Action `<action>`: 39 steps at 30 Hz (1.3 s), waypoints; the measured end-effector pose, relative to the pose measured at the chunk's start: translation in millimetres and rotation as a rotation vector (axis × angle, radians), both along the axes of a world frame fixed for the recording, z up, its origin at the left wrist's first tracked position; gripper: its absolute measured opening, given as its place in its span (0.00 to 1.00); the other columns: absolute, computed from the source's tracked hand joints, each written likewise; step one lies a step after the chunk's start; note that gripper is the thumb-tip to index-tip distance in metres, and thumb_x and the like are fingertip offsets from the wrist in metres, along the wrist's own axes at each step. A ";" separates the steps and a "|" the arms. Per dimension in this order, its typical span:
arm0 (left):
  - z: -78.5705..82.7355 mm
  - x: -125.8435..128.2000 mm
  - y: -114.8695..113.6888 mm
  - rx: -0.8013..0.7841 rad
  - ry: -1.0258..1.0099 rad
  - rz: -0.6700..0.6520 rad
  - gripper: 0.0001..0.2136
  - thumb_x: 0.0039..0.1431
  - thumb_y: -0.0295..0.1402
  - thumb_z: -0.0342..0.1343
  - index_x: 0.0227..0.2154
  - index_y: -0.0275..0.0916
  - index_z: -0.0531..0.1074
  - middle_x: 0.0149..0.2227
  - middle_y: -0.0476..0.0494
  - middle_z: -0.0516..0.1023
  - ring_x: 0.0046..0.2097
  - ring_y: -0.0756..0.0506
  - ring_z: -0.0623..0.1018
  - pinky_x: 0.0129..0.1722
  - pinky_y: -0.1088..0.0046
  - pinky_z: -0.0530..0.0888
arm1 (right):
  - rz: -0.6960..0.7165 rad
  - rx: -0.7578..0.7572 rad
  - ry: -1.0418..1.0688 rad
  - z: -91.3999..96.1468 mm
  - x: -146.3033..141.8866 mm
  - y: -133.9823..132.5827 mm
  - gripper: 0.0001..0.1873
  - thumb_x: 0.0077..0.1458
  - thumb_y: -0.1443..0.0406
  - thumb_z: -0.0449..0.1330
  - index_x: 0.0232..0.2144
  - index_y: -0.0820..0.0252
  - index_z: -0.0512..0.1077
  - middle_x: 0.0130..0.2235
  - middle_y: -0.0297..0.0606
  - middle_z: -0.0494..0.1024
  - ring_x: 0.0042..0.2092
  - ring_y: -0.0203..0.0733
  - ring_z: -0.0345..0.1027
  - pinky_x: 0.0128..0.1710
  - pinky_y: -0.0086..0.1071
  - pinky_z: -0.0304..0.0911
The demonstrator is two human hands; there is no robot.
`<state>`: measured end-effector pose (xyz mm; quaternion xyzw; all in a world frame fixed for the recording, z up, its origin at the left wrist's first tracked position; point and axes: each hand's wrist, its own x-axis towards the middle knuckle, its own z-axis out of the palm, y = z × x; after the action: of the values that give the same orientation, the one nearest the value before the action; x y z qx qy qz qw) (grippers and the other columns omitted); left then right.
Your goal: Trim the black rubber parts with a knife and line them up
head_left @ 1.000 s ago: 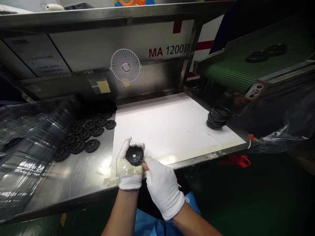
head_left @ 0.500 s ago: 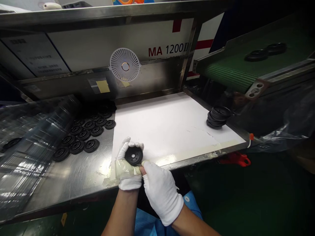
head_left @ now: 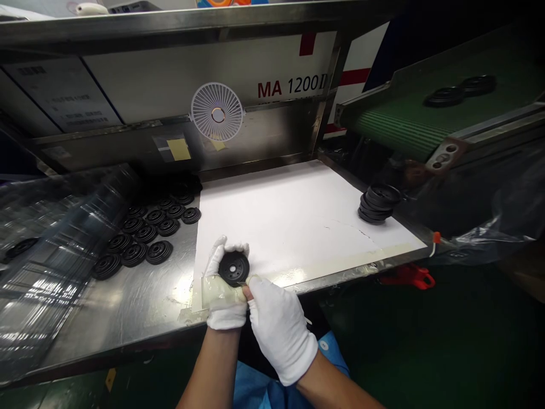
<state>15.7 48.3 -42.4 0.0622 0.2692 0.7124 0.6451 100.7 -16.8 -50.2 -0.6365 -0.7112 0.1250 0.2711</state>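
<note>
A black wheel (head_left: 234,276), gripped by the left hand (head_left: 221,291), is seemingly being edge-worked by the closed right hand (head_left: 280,326), needing steadiness next.

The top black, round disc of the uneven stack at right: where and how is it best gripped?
Probably by opposite sides of its outer rim, coming from above and left, over the flat white sheet. The top black disc has an exposed rim and sits on an uneven stack; the green ridged conveyor lies beyond, to the right.
</note>
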 end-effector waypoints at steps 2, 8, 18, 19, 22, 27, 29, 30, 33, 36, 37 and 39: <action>0.4 -3.2 -0.9 -0.019 0.013 -0.129 0.12 0.53 0.29 0.54 0.41 0.37 0.72 0.35 0.42 0.76 0.41 0.43 0.76 0.46 0.57 0.72 | -0.002 0.014 -0.007 -0.3 4.0 1.7 0.10 0.62 0.65 0.49 0.28 0.56 0.64 0.27 0.30 0.72 0.27 0.36 0.63 0.28 0.31 0.45; -0.7 -9.8 0.8 -0.030 -0.043 -0.243 0.11 0.52 0.28 0.54 0.39 0.34 0.73 0.27 0.46 0.72 0.32 0.48 0.74 0.37 0.65 0.74 | -0.046 0.034 -0.035 -3.4 10.6 4.2 0.10 0.62 0.65 0.49 0.27 0.56 0.64 0.26 0.31 0.72 0.27 0.36 0.63 0.27 0.31 0.44; 4.6 -2.2 1.4 -0.075 -0.001 -0.061 0.08 0.53 0.25 0.55 0.36 0.35 0.73 0.26 0.49 0.71 0.32 0.50 0.74 0.38 0.67 0.74 | -0.017 0.010 -0.024 -2.6 -4.2 -4.0 0.11 0.62 0.64 0.47 0.29 0.56 0.65 0.27 0.32 0.73 0.27 0.37 0.63 0.27 0.31 0.45; 5.3 -3.5 0.0 -0.063 0.020 -0.094 0.10 0.52 0.26 0.55 0.38 0.35 0.73 0.28 0.47 0.73 0.34 0.48 0.75 0.40 0.65 0.74 | -0.015 0.016 -0.021 -2.5 -3.5 -3.8 0.11 0.62 0.65 0.47 0.28 0.56 0.65 0.27 0.32 0.73 0.27 0.37 0.63 0.27 0.31 0.45; 5.9 -8.4 -3.0 -0.045 0.035 -0.249 0.14 0.52 0.29 0.54 0.43 0.35 0.73 0.34 0.40 0.75 0.39 0.42 0.76 0.40 0.58 0.74 | -0.005 0.050 0.014 -2.2 1.6 -1.6 0.12 0.62 0.65 0.48 0.27 0.56 0.65 0.26 0.32 0.72 0.27 0.36 0.63 0.28 0.30 0.46; 3.3 -7.8 -1.2 -0.048 -0.026 -0.227 0.10 0.50 0.29 0.54 0.37 0.34 0.74 0.26 0.45 0.72 0.31 0.48 0.73 0.38 0.64 0.74 | -0.064 0.054 0.039 -0.7 8.1 0.9 0.11 0.62 0.64 0.48 0.29 0.56 0.66 0.26 0.32 0.72 0.27 0.36 0.63 0.27 0.30 0.46; 2.8 -4.6 -0.2 -0.059 -0.024 -0.185 0.09 0.50 0.29 0.54 0.35 0.35 0.73 0.26 0.47 0.71 0.31 0.48 0.73 0.38 0.65 0.74 | -0.053 0.048 0.037 -0.3 6.2 -0.6 0.11 0.62 0.64 0.48 0.28 0.56 0.65 0.26 0.32 0.72 0.27 0.36 0.63 0.28 0.30 0.46; 2.9 -3.2 0.0 -0.061 -0.020 -0.165 0.08 0.50 0.29 0.54 0.34 0.35 0.73 0.26 0.47 0.70 0.31 0.49 0.73 0.38 0.66 0.74 | -0.044 0.044 0.035 -0.2 4.5 -1.6 0.12 0.62 0.65 0.47 0.28 0.56 0.65 0.26 0.32 0.72 0.27 0.36 0.63 0.28 0.30 0.46; 4.4 -1.1 -0.4 -0.056 -0.003 -0.115 0.08 0.50 0.29 0.55 0.34 0.35 0.73 0.26 0.48 0.70 0.31 0.49 0.73 0.39 0.65 0.74 | -0.028 0.022 0.038 0.2 -0.2 -4.4 0.12 0.62 0.66 0.47 0.27 0.56 0.65 0.26 0.32 0.71 0.27 0.36 0.62 0.28 0.30 0.47; 6.6 -1.0 -1.3 -0.043 0.018 -0.087 0.08 0.50 0.30 0.56 0.34 0.36 0.73 0.27 0.48 0.71 0.32 0.49 0.73 0.40 0.64 0.73 | -0.004 -0.001 0.104 0.9 -0.4 -5.1 0.12 0.62 0.66 0.47 0.27 0.57 0.65 0.26 0.31 0.71 0.27 0.35 0.62 0.27 0.29 0.48; 7.3 -0.7 -1.6 -0.037 0.029 -0.079 0.08 0.50 0.30 0.56 0.34 0.36 0.74 0.27 0.48 0.71 0.32 0.49 0.73 0.41 0.63 0.73 | 0.002 -0.010 0.147 1.2 0.8 -4.8 0.12 0.62 0.65 0.47 0.27 0.57 0.64 0.26 0.31 0.71 0.26 0.34 0.61 0.27 0.28 0.48; 9.2 0.9 -2.5 -0.018 0.058 -0.056 0.08 0.50 0.31 0.56 0.34 0.36 0.74 0.27 0.48 0.71 0.32 0.48 0.73 0.41 0.62 0.73 | 0.008 -0.030 0.266 2.1 4.7 -3.8 0.13 0.63 0.64 0.46 0.27 0.57 0.64 0.25 0.31 0.70 0.26 0.34 0.60 0.25 0.28 0.49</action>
<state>16.6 45.8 -33.2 0.0847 0.2924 0.6896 0.6571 105.4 -20.6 -48.1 -0.6154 -0.6697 0.2199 0.3528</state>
